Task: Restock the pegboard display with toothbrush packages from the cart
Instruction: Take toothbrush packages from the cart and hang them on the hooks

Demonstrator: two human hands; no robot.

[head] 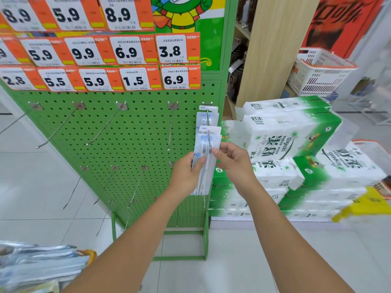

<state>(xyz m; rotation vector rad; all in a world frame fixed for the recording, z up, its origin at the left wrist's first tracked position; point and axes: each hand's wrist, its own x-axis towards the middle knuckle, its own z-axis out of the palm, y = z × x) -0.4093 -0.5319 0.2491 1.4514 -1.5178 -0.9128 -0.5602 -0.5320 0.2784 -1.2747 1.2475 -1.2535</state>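
Green pegboard: your left hand pinches the toothbrush pkg at its left edge, right hand fingertips curled on its right edge, at the hook tip.

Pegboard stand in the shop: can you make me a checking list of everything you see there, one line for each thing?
Surface: green pegboard, most hooks bare; price tags across its top.
Job's things: toothbrush package being threaded onto the rightmost hook; another package hangs behind it on the same hook. More packages piled at lower left.
Clutter: tissue packs stacked right of the stand; white basket above them.
Grippers: left hand holds the package's left edge; right hand pinches its right edge near the hook tip.
Cables: nothing seen.
Surroundings: pale tiled floor, wooden shelf side.
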